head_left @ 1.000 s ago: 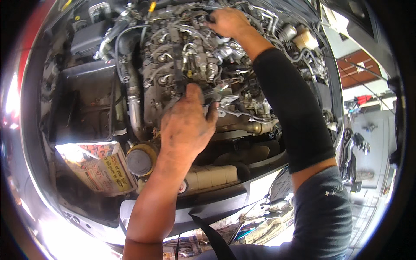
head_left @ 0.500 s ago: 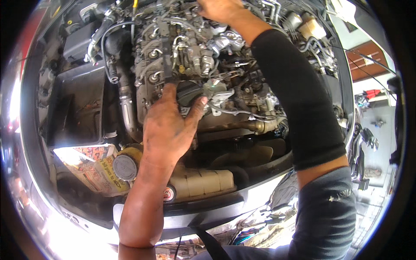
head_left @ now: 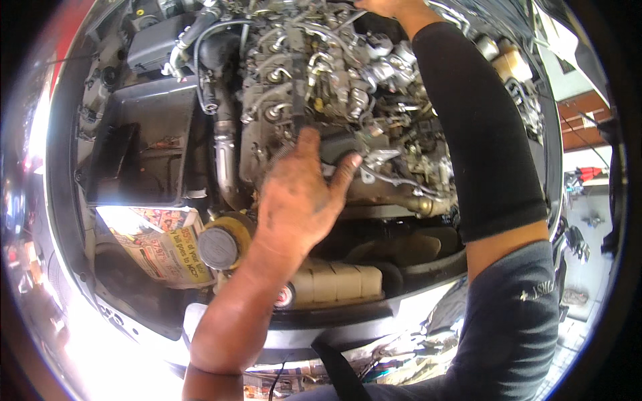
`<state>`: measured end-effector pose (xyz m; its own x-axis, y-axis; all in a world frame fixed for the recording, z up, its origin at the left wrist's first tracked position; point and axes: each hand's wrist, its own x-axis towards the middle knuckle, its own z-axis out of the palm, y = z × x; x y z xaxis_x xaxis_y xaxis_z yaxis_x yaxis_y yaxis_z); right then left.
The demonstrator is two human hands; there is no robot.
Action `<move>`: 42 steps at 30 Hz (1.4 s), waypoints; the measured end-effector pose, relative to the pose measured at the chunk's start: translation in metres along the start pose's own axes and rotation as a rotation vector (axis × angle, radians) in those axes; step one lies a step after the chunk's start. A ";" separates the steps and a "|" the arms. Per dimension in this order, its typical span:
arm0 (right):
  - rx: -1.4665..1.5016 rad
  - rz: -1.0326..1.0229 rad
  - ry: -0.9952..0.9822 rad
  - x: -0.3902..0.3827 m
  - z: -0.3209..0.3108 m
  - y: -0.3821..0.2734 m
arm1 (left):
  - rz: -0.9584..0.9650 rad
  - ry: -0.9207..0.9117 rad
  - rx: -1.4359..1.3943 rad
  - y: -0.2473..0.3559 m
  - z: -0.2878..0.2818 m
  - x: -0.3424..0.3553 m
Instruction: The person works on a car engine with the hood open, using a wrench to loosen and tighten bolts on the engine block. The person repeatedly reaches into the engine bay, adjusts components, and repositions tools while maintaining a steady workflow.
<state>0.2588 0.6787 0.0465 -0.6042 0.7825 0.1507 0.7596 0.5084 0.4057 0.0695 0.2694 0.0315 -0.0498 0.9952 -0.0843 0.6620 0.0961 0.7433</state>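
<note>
the grimy bare left hand (head_left: 301, 200) is reaching into the open engine bay with its fingers (head_left: 344, 174) half curled and not clenched, the tips pressing against a dark rounded housing (head_left: 338, 144) low on the front of the bare grey metal engine (head_left: 321, 80); whether they are actually gripping a part there i cannot tell, since the palm is hiding the contact. the right hand (head_left: 388, 7), at the end of an arm in a long black sleeve (head_left: 478, 140), is resting at the top of the engine by the upper edge of the picture, mostly cut off, so its grip is unreadable.

the risk, as i judge it, is coming from crowding. thin metal pipes (head_left: 314, 63) and wiring are lying just beside both hands, and a slip of oily fingers could be bending a pipe or tugging a connector loose. anything small that is dropped would likely be falling into the dark gaps below the engine. the sleeve is stretching right across the clutter of metal fittings on the engine's right side and could be snagging.

the engine is sitting in the middle of the bay, uncovered, dull and dusty. a round grey filler cap (head_left: 217, 247) is standing near the left wrist, beside crumpled printed newspaper (head_left: 157, 244) and a black plastic air box (head_left: 144, 147).
</note>
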 end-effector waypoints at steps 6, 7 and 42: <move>0.010 0.051 -0.080 0.045 0.011 -0.002 | 0.076 0.065 -0.055 -0.009 0.007 0.001; 0.004 0.108 -0.078 0.041 0.007 0.002 | 0.077 0.068 -0.044 -0.010 0.008 0.001; -0.128 0.283 0.222 -0.009 -0.017 -0.015 | -0.004 -0.031 -0.028 -0.004 -0.004 0.001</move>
<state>0.2482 0.6580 0.0545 -0.4230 0.7816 0.4585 0.8761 0.2234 0.4273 0.0644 0.2701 0.0310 -0.0285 0.9938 -0.1075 0.6403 0.1008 0.7615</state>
